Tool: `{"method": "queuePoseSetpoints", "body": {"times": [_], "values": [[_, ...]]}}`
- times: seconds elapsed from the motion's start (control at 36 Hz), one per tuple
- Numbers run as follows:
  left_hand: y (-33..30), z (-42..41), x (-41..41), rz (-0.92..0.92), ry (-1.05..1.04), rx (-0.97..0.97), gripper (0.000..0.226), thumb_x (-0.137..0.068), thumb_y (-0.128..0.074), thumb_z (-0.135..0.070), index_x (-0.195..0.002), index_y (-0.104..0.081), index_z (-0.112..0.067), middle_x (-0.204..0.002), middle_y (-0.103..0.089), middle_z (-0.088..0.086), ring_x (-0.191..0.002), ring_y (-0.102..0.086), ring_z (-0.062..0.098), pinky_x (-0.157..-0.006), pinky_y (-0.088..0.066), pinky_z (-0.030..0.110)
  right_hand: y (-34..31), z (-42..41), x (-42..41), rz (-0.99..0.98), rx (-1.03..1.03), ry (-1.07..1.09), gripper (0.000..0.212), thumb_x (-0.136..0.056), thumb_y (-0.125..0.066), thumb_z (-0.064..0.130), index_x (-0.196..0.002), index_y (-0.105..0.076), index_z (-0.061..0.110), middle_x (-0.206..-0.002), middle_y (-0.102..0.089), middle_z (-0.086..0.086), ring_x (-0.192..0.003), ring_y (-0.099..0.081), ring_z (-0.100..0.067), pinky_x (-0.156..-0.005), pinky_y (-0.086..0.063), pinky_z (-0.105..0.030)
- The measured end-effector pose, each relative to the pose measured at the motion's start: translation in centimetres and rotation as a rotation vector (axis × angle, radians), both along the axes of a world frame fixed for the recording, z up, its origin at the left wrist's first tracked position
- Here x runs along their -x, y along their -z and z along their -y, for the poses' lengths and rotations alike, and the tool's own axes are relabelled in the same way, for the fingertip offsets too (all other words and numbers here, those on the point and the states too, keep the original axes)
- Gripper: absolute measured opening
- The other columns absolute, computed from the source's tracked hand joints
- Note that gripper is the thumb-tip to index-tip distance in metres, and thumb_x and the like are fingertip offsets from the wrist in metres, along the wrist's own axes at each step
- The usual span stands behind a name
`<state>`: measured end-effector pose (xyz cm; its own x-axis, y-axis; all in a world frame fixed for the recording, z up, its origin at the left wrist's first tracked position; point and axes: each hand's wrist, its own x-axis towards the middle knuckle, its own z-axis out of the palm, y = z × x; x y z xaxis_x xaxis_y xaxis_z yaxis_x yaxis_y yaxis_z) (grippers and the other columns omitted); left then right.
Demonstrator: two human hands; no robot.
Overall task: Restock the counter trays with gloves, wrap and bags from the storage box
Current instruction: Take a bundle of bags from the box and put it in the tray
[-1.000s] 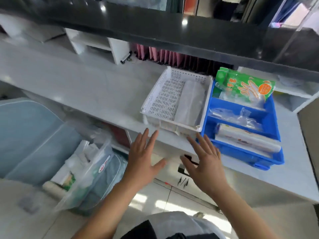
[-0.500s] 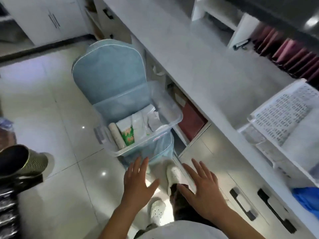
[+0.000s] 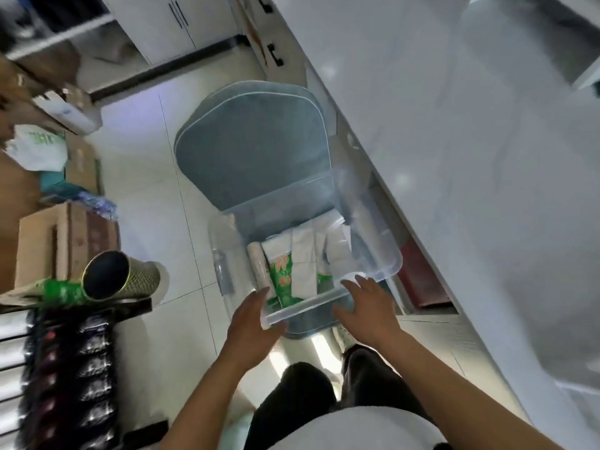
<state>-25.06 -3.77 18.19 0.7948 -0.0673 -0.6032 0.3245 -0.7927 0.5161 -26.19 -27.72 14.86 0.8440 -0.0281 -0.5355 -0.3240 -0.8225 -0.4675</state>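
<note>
On padded blue chair (image 3: 250, 147), clear plastic storage box (image 3: 367, 241), glossy green packet (image 3: 284, 274)

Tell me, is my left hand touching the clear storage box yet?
Touching. In the head view the left hand lies against the near corner of the clear storage box, thumb by the rim with no gap showing.

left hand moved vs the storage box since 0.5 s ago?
Yes. The left hand has closed in on the storage box: before it hung short of the near rim, now its fingers reach that rim's corner.
</note>
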Motion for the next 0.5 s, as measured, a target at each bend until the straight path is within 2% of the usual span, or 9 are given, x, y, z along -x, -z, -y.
{"method": "queuePoseSetpoints", "body": {"times": [0.11, 0.17, 0.19, 0.22, 0.28, 0.33, 0.39, 0.5], "values": [[3.3, 2.1, -4.2, -0.112, -0.125, 0.063, 0.073, -0.089, -0.071, -0.030, -0.151, -0.033, -0.024, -0.150, -0.042, -0.003, -0.135, -0.042, 0.018, -0.103, -0.032, 0.019, 3.6, 0.2, -2.6, -0.072, 0.051, -0.019, 0.062, -0.091, -0.050, 0.051, -0.148, -0.037, 0.031, -0.161, -0.028, -0.003, -0.150, -0.016, -0.027, -0.118, -0.018, -0.055], [5.8, 3.0, -5.8, -0.189, -0.181, 0.102, 0.063, -0.087, -0.073, -0.023, -0.143, -0.043, -0.024, -0.125, -0.055, -0.012, -0.119, -0.054, 0.013, -0.088, -0.041, 0.008, 5.4, 0.2, -3.2, -0.104, 0.085, -0.034, 0.062, -0.092, -0.046, 0.053, -0.149, -0.034, 0.031, -0.162, -0.023, -0.002, -0.151, -0.011, -0.028, -0.119, -0.013, -0.058], [7.3, 3.4, -6.5, -0.225, -0.205, 0.116, 0.059, -0.086, -0.074, -0.022, -0.139, -0.047, -0.024, -0.118, -0.058, -0.012, -0.115, -0.058, 0.015, -0.082, -0.044, 0.011, 6.3, 0.2, -3.3, -0.111, 0.097, -0.035, 0.062, -0.092, -0.044, 0.053, -0.149, -0.032, 0.032, -0.163, -0.020, -0.002, -0.151, -0.008, -0.028, -0.119, -0.010, -0.059], [9.0, 3.8, -7.2, -0.260, -0.224, 0.123, 0.058, -0.084, -0.076, -0.021, -0.136, -0.050, -0.022, -0.119, -0.061, -0.007, -0.113, -0.060, 0.019, -0.084, -0.047, 0.018, 7.2, 0.2, -3.4, -0.112, 0.107, -0.031, 0.062, -0.093, -0.043, 0.053, -0.150, -0.031, 0.032, -0.164, -0.018, -0.002, -0.152, -0.005, -0.028, -0.118, -0.008, -0.060], [12.3, 4.6, -8.6, -0.322, -0.260, 0.116, 0.059, -0.081, -0.079, -0.022, -0.133, -0.052, -0.017, -0.125, -0.064, 0.006, -0.111, -0.062, 0.026, -0.095, -0.051, 0.034, 9.0, 0.3, -3.4, -0.103, 0.138, -0.032, 0.062, -0.094, -0.038, 0.054, -0.151, -0.028, 0.033, -0.165, -0.014, -0.003, -0.153, -0.001, -0.028, -0.119, -0.002, -0.060], [15.8, 5.4, -9.8, -0.340, -0.256, 0.056, 0.064, -0.078, -0.081, -0.026, -0.134, -0.051, -0.014, -0.126, -0.064, 0.011, -0.114, -0.060, 0.030, -0.101, -0.049, 0.043, 10.4, 0.4, -3.1, -0.086, 0.202, -0.078, 0.062, -0.096, -0.031, 0.057, -0.153, -0.028, 0.032, -0.166, -0.014, -0.005, -0.153, 0.002, -0.027, -0.118, 0.005, -0.061], [19.2, 6.3, -10.9, -0.301, -0.213, -0.039, 0.074, -0.076, -0.081, -0.033, -0.139, -0.047, -0.013, -0.133, -0.059, 0.012, -0.122, -0.055, 0.032, -0.104, -0.045, 0.044, 11.5, 0.5, -2.5, -0.027, 0.267, -0.111, 0.063, -0.096, -0.025, 0.060, -0.151, -0.035, 0.031, -0.165, -0.020, -0.006, -0.154, 0.000, -0.026, -0.117, 0.009, -0.062], [24.4, 8.0, -13.1, -0.222, -0.195, -0.158, 0.102, -0.075, -0.080, -0.044, -0.153, -0.024, -0.010, -0.152, -0.040, 0.015, -0.138, -0.041, 0.034, -0.112, -0.037, 0.047, 12.6, 0.6, -1.5, 0.078, 0.279, -0.116, 0.059, -0.098, -0.026, 0.060, -0.144, -0.049, 0.031, -0.160, -0.033, -0.005, -0.153, -0.011, -0.024, -0.118, -0.002, -0.063]]}}
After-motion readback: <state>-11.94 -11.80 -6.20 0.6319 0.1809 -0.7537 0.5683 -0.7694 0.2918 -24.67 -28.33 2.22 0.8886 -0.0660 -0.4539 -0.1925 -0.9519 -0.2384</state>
